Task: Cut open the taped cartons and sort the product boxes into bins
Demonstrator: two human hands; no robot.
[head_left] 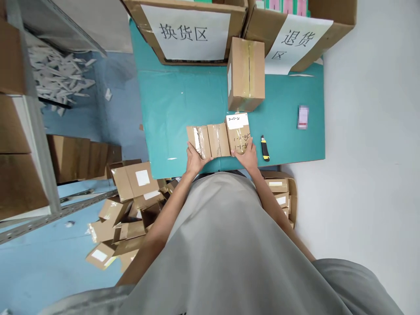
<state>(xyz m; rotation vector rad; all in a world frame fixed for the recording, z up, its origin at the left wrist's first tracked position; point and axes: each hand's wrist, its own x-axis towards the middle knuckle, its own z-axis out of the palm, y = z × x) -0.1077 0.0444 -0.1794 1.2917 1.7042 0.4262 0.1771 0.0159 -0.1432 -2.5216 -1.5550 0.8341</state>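
Note:
Three small brown cardboard boxes stand side by side near the front edge of the green table. My left hand (pixel 194 159) grips the outer end of the taped left box (pixel 201 139), thumb along its near edge. The middle box (pixel 218 140) has a strip of clear tape down it and sits between the other two. Around the near right corner of the right box (pixel 238 131) is my right hand (pixel 246 155); that box carries a white label and handwritten numbers. A black and yellow utility knife (pixel 264 148) lies just right of my right hand.
A larger taped carton (pixel 246 74) stands behind the row. Two big open cartons with paper signs, the left one (pixel 193 33) and the right one (pixel 298 37), line the table's back. A small pinkish packet (pixel 302 117) lies right. Cardboard boxes (pixel 131 218) are heaped on the floor.

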